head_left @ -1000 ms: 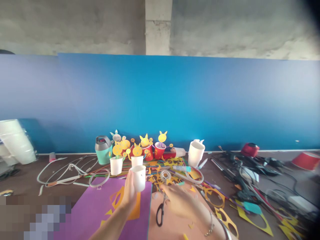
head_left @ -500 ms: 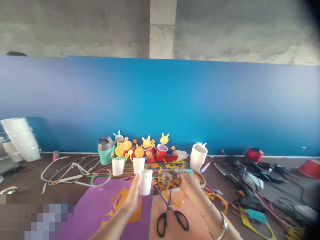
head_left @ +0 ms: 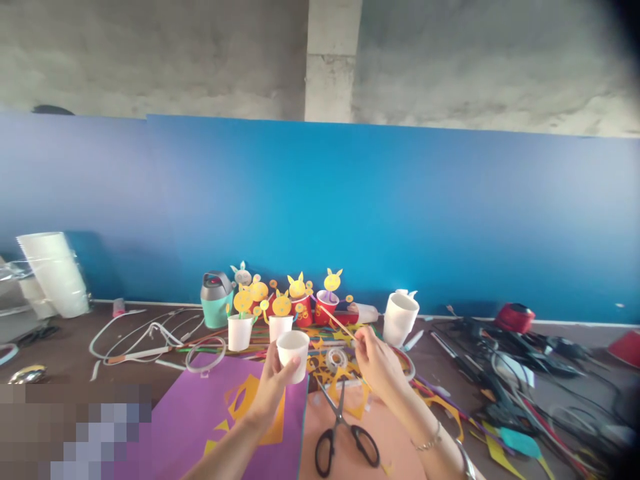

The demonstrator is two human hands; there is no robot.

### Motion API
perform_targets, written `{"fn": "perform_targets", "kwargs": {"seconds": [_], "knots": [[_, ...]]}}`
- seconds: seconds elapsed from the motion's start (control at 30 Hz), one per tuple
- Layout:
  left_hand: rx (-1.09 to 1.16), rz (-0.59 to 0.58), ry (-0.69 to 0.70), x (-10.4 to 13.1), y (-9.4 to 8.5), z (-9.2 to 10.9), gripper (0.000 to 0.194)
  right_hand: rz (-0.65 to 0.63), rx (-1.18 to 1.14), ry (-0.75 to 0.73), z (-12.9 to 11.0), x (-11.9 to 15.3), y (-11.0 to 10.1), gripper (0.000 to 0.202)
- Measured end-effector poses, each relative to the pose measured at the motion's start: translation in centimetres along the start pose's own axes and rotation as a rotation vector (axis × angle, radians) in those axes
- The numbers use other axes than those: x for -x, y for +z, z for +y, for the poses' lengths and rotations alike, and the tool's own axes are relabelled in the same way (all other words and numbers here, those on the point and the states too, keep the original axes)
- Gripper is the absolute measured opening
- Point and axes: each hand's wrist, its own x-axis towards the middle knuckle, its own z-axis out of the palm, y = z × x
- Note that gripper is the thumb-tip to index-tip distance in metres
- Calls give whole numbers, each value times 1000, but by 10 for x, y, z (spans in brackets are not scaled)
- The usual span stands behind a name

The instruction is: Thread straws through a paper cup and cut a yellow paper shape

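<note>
My left hand (head_left: 273,387) is wrapped round a white paper cup (head_left: 294,348), its open mouth tilted towards me. Between the pinched fingers of my right hand (head_left: 374,357) is a thin pale stick (head_left: 340,323), which slants up and left towards the decorated cups. Black-handled scissors (head_left: 340,420) lie with blades apart on the orange paper (head_left: 385,447), below and between my hands. Under my left forearm is a purple paper sheet (head_left: 175,427) with a yellow cut-out piece (head_left: 274,427) on it.
Behind my hands stand white and red cups topped with yellow animal faces, such as a red cup (head_left: 326,308). A turquoise container (head_left: 217,308) and taller white cups (head_left: 400,317) flank them. Tangled black cables (head_left: 505,360) and tools lie at right; stacked wrapped cups (head_left: 57,277) at left.
My right hand has come up from the table materials and now has the thin stick in it. My left hand has tipped the cup so that its opening shows.
</note>
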Motion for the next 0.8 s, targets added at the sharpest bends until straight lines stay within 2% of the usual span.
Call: {"fn": "perform_targets", "kwargs": {"seconds": [0.1,0.23,0.3,0.43,0.6,0.8], "knots": [[-30,16,2,0,2,2,59,-46,-206,-103,-6,5,-4,24],[-33,43,49,-3,2,-1,55,-297,-312,-164,-20,16,-21,25],[-31,66,81,-5,0,-4,51,-366,-305,-161,-26,21,-30,22],[-53,111,93,-7,-3,-10,49,-382,-266,-167,-33,26,-41,20],[-78,120,101,-6,-3,-8,48,-379,-244,-140,-35,32,-44,18],[-215,19,220,-1,4,-4,62,-350,-218,-115,-44,38,-34,21]]}}
